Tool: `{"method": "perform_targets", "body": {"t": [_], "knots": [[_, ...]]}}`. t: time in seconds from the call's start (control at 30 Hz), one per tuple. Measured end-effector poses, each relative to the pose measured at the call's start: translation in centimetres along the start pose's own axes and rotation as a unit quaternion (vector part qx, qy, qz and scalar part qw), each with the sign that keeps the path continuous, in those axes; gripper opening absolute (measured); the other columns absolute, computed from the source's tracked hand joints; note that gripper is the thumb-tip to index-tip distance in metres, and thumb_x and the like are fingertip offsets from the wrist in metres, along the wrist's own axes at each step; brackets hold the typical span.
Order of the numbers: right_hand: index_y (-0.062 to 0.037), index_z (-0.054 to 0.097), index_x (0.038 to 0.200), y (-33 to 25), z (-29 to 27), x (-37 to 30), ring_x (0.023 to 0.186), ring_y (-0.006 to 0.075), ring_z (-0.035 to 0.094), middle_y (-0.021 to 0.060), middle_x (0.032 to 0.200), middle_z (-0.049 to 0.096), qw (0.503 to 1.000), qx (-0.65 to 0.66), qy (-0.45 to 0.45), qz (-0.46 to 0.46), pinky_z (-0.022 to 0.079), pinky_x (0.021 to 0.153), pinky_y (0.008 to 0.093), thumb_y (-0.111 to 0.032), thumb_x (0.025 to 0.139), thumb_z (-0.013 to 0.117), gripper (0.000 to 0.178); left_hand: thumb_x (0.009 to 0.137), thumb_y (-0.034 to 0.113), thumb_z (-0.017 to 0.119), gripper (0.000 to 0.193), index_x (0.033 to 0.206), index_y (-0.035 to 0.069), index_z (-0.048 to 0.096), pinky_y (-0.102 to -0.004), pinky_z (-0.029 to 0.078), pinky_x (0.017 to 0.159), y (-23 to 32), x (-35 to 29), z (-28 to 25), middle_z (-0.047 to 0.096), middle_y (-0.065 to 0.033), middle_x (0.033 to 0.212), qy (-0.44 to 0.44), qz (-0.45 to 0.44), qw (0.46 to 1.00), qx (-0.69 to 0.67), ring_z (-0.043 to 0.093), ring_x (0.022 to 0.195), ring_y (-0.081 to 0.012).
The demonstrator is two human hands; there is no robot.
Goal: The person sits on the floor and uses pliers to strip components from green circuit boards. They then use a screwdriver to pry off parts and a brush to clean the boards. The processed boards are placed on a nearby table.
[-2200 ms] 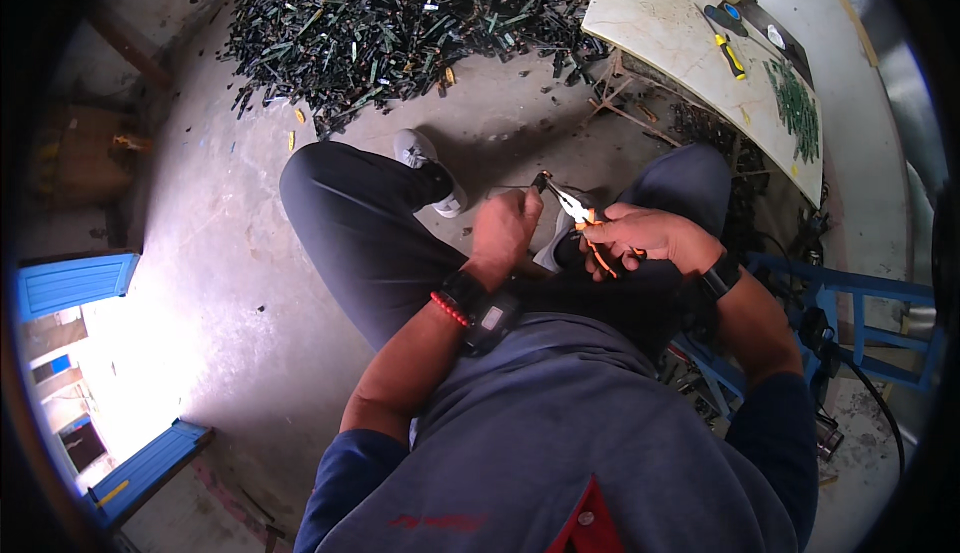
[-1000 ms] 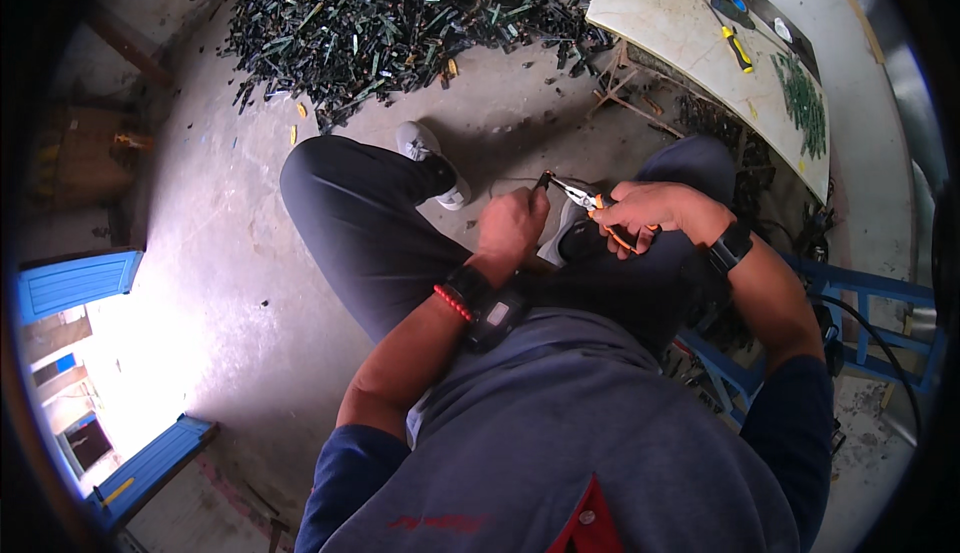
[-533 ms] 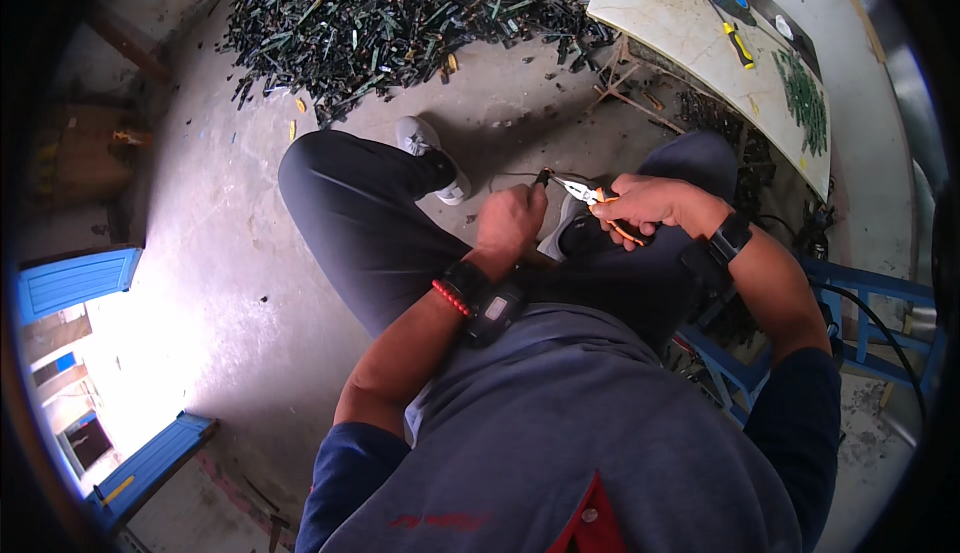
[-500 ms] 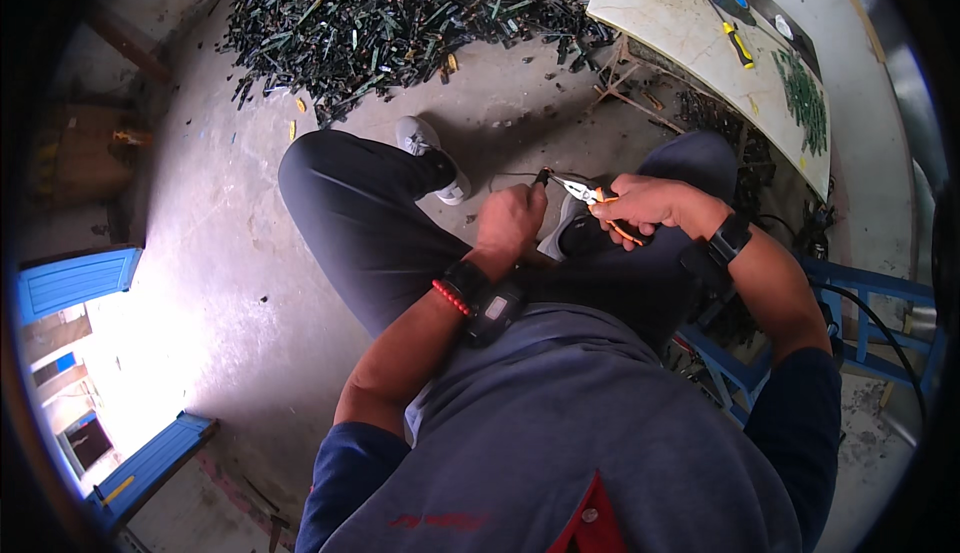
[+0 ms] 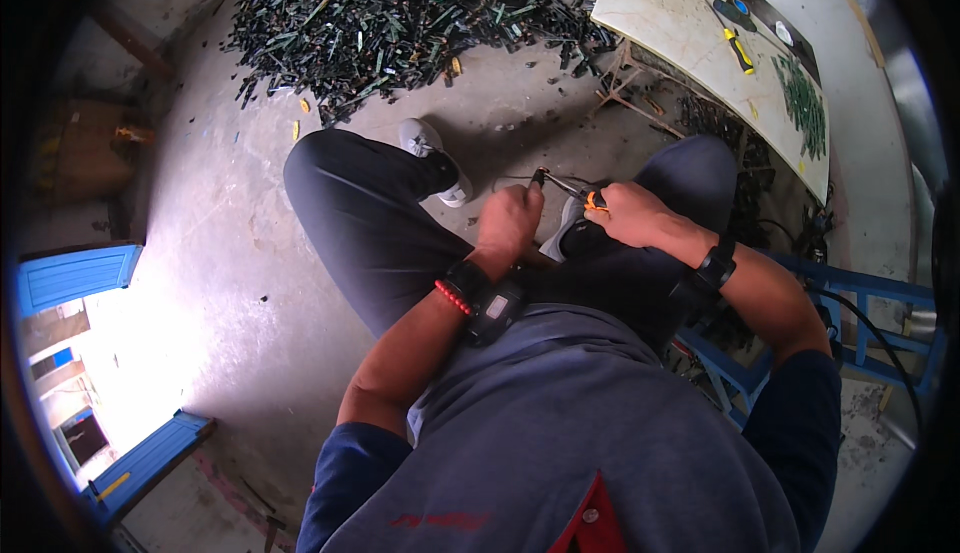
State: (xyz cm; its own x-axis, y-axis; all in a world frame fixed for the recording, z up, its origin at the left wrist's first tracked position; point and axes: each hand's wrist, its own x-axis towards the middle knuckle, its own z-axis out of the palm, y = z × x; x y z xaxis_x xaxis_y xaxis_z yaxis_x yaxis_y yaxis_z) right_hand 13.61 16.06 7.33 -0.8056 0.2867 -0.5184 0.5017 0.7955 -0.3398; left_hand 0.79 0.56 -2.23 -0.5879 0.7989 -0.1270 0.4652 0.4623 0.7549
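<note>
Between my knees, my left hand is closed around a small black part, whose tip sticks up past the fingers. A coppery bit shows at that tip. My right hand is wrapped round the orange-and-black handles of a pair of pliers. The jaws point left and meet the tip of the black part, or nearly so; how firmly they bite is too small to tell. Most of the handles are hidden under my right fingers. A thin dark wire runs out leftward near the tip.
A large heap of black and green narrow pieces covers the floor ahead. At the right stands a pale table with a yellow-and-black tool and a pile of green strips. Blue metal framing is beside my right arm.
My right hand has rolled over, turning the pliers so their jaws show edge-on and the handles are more covered. My left hand stays almost in place with the black part.
</note>
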Motion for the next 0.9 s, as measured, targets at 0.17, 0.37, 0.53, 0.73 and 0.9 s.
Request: {"method": "perform_targets", "body": {"t": [0.17, 0.37, 0.53, 0.73, 0.9], "knots": [[0.0046, 0.061, 0.083, -0.7, 0.5, -0.6, 0.071, 0.0415, 0.061, 0.0233, 0.074, 0.062, 0.995, -0.056, 0.077, 0.003, 0.049, 0.064, 0.046, -0.029, 0.086, 0.058, 0.034, 0.091, 0.031, 0.047, 0.042, 0.072, -0.005, 0.059, -0.0393, 0.043, 0.055, 0.6, -0.2, -0.8, 0.056, -0.0163, 0.059, 0.014, -0.077, 0.978, -0.195, 0.056, 0.057, -0.029], [0.002, 0.058, 0.084, 0.7, 0.0, -0.2, 0.058, 0.0237, 0.061, 0.0139, 0.068, 0.062, 0.987, 0.16, -0.011, -0.005, 0.049, 0.054, 0.0369, -0.027, 0.088, 0.057, 0.03, 0.093, 0.035, 0.044, 0.049, 0.071, -0.005, 0.06, -0.0384, 0.044, 0.062, 0.9, -0.3, -1.6, 0.055, -0.0164, 0.06, -0.01, -0.09, 0.962, -0.259, 0.055, 0.06, -0.0278], [-0.0016, 0.057, 0.083, -0.3, -1.9, -0.5, 0.059, 0.0126, 0.057, 0.0049, 0.067, 0.059, 0.937, 0.294, -0.162, 0.097, 0.046, 0.049, 0.0262, -0.029, 0.09, 0.054, 0.029, 0.093, 0.034, 0.044, 0.047, 0.072, -0.005, 0.058, -0.0442, 0.044, 0.066, 1.9, -0.3, -2.2, 0.055, -0.0254, 0.066, 0.0, -0.064, 0.973, -0.22, 0.055, 0.065, -0.041], [-0.003, 0.053, 0.093, -0.2, -2.7, -0.5, 0.065, 0.0135, 0.059, 0.0055, 0.076, 0.06, 0.888, 0.366, -0.243, 0.139, 0.045, 0.049, 0.025, -0.034, 0.092, 0.053, 0.031, 0.093, 0.035, 0.044, 0.047, 0.072, -0.005, 0.059, -0.0378, 0.045, 0.062, 1.4, -0.2, -1.7, 0.055, -0.0176, 0.06, 0.009, -0.064, 0.983, -0.169, 0.056, 0.059, -0.0263], [-0.0013, 0.05, 0.1, 0.4, -3.3, -0.5, 0.068, 0.0155, 0.061, 0.008, 0.079, 0.06, 0.861, 0.399, -0.272, 0.161, 0.047, 0.051, 0.0265, -0.035, 0.092, 0.053, 0.035, 0.092, 0.035, 0.047, 0.046, 0.072, -0.005, 0.059, -0.0385, 0.045, 0.062, 2.0, -0.3, -2.0, 0.055, -0.0185, 0.06, -0.006, -0.088, 0.982, -0.165, 0.057, 0.059, -0.0282]]}}
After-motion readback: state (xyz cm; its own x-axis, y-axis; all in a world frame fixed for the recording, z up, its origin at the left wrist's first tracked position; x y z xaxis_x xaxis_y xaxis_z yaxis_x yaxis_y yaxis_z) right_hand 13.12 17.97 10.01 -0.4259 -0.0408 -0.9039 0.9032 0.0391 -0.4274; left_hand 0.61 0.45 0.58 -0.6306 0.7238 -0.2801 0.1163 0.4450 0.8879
